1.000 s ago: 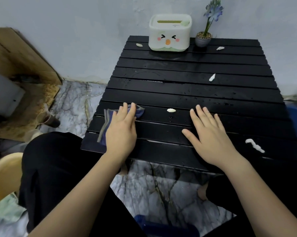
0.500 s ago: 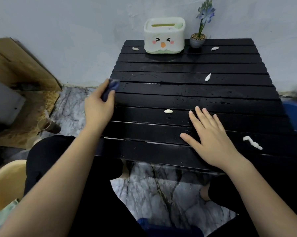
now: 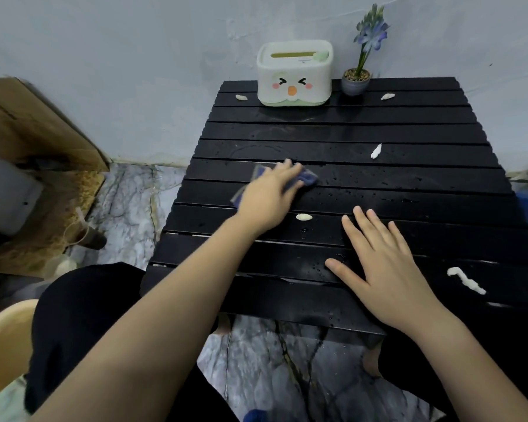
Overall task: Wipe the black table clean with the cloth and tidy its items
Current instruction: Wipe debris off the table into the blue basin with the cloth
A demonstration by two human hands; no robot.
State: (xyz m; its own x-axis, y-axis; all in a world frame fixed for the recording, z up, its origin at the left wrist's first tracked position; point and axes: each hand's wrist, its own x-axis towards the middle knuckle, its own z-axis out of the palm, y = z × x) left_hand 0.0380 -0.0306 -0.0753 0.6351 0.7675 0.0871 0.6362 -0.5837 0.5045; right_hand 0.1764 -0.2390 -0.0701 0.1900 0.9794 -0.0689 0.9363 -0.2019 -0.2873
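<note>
Black slatted table (image 3: 378, 184) against a wall, left hand (image 3: 267, 199) pressing a blue cloth (image 3: 307, 178) flat-fingered, right hand (image 3: 387, 266) resting open, fingers spread.

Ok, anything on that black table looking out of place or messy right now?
Yes. Five white scraps litter the black table: one at the near right edge, one beside the left hand, one mid-right, two flanking the tissue box. Water droplets speckle the slats. The left hand presses the cloth mid-table.
</note>
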